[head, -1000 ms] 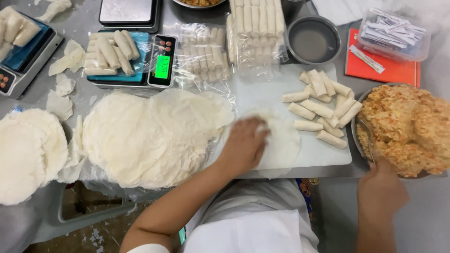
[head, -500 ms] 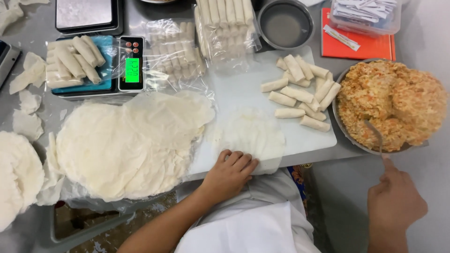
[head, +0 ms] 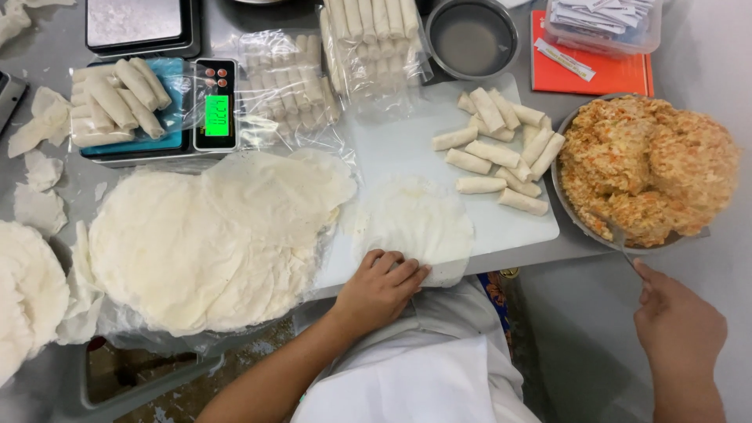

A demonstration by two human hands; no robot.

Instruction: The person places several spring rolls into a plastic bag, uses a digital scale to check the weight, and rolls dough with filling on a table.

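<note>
My left hand [head: 381, 287] rests at the near edge of a thin round wrapper [head: 415, 219] spread on the white cutting board [head: 407, 141], fingertips touching it. My right hand [head: 677, 325] pinches the handle of a spoon [head: 623, 243] that dips into a metal bowl heaped with orange shredded filling [head: 650, 168]. Several rolled spring rolls [head: 501, 153] lie on the board's far right part. A large stack of wrappers [head: 211, 235] sits to the left of my left hand.
A digital scale with a blue tray of rolls [head: 125, 106] stands at the back left, bags of packed rolls [head: 368, 43] beside it. A metal bowl of liquid [head: 472, 37] and a red tray [head: 591, 66] sit at the back. More wrappers [head: 27, 294] lie far left.
My left hand slid from the middle of the wrapper back to its near edge. My right hand shifted closer to the filling bowl and took hold of the spoon handle.
</note>
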